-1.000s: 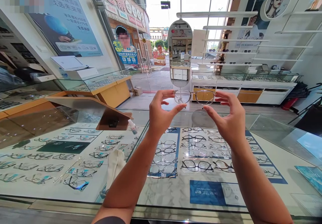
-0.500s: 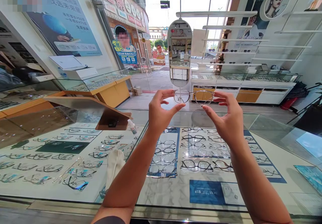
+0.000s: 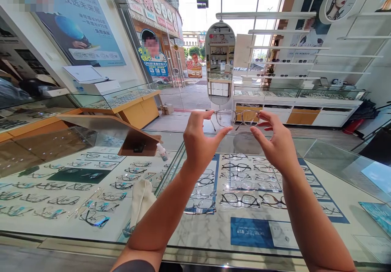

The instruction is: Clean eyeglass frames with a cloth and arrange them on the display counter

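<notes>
A pair of thin-rimmed eyeglasses (image 3: 236, 113) is held up above the glass display counter (image 3: 201, 239), lenses facing across the room. My left hand (image 3: 203, 137) grips its left outer edge with the fingers, the thumb stretched out below the lens. At the other side, my right hand (image 3: 276, 139) has its fingers closed on the right outer edge, thumb lower down. The temples hang beneath the frame, partly visible. Rows of spectacle frames (image 3: 240, 200) lie inside the counter under both forearms.
A cream cloth (image 3: 142, 200) and a small white spray bottle (image 3: 161, 152) rest on the counter at left. Beyond stand a brown slanted panel (image 3: 122, 135), an oval mirror (image 3: 220, 64), a wooden display case (image 3: 139, 109) and wall shelves (image 3: 284, 49).
The eyeglasses have turned slightly, so the left lens looks larger and the temples now show below. Both hands shifted a little with them, and the view moved slightly.
</notes>
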Action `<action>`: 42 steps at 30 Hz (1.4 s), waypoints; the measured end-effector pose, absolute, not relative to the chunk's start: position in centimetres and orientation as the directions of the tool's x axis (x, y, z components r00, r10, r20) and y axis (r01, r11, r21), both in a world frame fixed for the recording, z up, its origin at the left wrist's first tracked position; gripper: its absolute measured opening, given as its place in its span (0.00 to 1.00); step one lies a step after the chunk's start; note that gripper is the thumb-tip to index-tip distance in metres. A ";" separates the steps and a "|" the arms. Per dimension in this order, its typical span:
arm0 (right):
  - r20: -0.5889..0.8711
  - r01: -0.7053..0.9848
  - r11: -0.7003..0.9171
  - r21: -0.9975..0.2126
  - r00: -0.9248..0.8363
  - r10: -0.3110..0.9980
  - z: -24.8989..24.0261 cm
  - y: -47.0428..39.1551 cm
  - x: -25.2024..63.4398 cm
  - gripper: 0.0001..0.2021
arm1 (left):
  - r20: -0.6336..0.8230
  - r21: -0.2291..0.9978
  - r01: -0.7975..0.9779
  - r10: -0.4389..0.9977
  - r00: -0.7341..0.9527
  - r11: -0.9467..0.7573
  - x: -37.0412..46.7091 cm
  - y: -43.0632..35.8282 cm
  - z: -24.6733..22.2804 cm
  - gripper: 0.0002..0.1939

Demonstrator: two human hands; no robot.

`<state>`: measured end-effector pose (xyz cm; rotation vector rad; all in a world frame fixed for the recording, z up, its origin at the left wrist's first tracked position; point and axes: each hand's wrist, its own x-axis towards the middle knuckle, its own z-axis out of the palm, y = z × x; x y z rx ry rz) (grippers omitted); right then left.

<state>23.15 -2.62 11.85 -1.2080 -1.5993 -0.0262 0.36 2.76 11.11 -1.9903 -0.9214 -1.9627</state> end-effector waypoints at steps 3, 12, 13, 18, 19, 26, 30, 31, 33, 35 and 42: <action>0.706 0.686 0.477 -0.549 0.076 0.704 11.8 -2.4 23.4 0.26 | 0.959 0.263 0.567 0.273 -0.069 -0.781 0.5 2.8 10.9 0.31; 0.708 0.694 0.471 -0.545 0.080 0.702 11.9 -2.2 23.5 0.26 | 0.947 0.293 0.585 0.312 -0.070 -0.757 0.7 3.0 10.6 0.30; 0.722 0.700 0.474 -0.533 0.085 0.687 11.9 -2.2 23.4 0.26 | 0.943 0.306 0.571 0.326 -0.070 -0.762 0.6 3.2 10.6 0.30; 0.846 0.739 0.523 -0.425 0.118 0.519 11.8 -2.3 22.5 0.24 | 0.947 0.301 0.458 0.317 -0.044 -0.836 -0.2 5.2 10.5 0.31; 0.860 0.746 0.527 -0.407 0.118 0.497 11.7 -2.3 22.3 0.24 | 0.951 0.292 0.449 0.306 -0.043 -0.844 -0.3 5.6 10.4 0.31; 0.886 0.772 0.525 -0.359 0.105 0.451 11.4 -2.1 21.8 0.24 | 0.957 0.283 0.444 0.282 -0.069 -0.850 0.1 6.0 9.9 0.33; 0.907 0.757 0.568 -0.323 0.076 0.414 11.4 -2.6 21.4 0.23 | 0.930 0.365 0.355 0.356 -0.094 -0.860 0.2 6.0 9.7 0.35; 0.911 0.757 0.574 -0.314 0.071 0.406 11.4 -2.7 21.2 0.23 | 0.919 0.392 0.326 0.382 -0.097 -0.860 0.2 6.1 9.7 0.35; 0.914 0.763 0.570 -0.305 0.067 0.400 11.3 -2.9 20.9 0.23 | 0.901 0.432 0.287 0.424 -0.092 -0.855 0.1 6.2 9.7 0.35; 0.915 0.769 0.564 -0.301 0.068 0.397 11.3 -3.0 20.7 0.23 | 0.891 0.450 0.267 0.447 -0.074 -0.852 0.1 6.3 9.8 0.35; 0.914 0.772 0.558 -0.304 0.071 0.400 11.3 -2.8 20.9 0.23 | 0.893 0.445 0.275 0.445 -0.065 -0.852 0.3 6.1 9.7 0.34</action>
